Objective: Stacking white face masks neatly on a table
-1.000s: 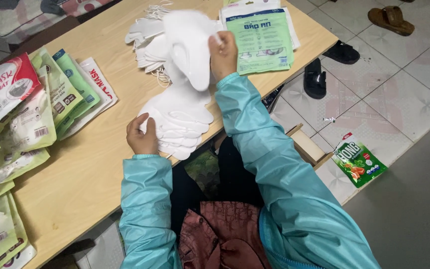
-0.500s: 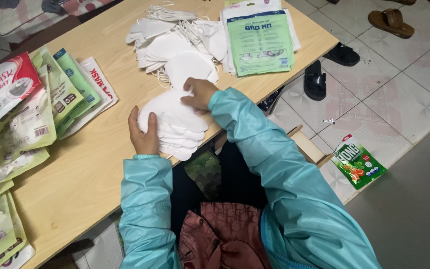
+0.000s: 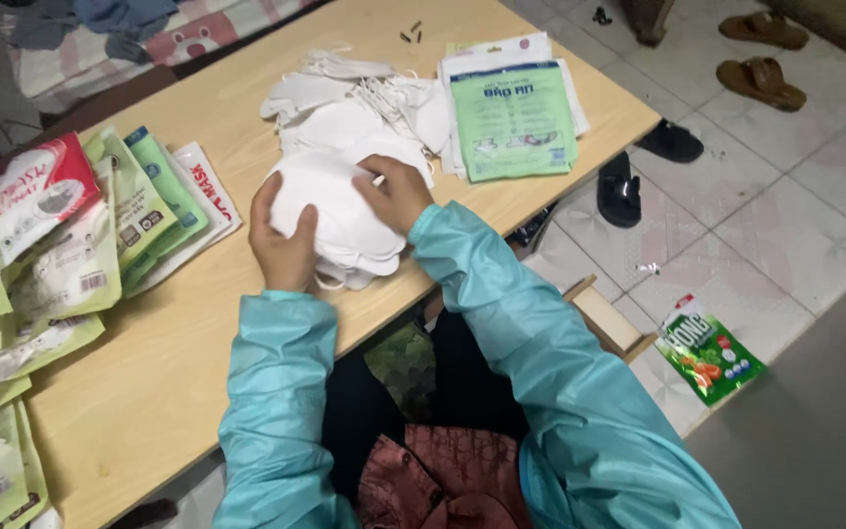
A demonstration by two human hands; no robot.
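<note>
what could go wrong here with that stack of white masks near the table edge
The stack of white masks sits close to the near edge of the table; with the left hand and right hand pressing on it, the bottom ones might slide off. The loose masks behind have tangled ear loops that might snag. The stack looks uneven, so it may topple.

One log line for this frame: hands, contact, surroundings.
left hand: on mask stack left edge | right hand: on stack top | loose masks behind | green packets right | wooden table
</note>
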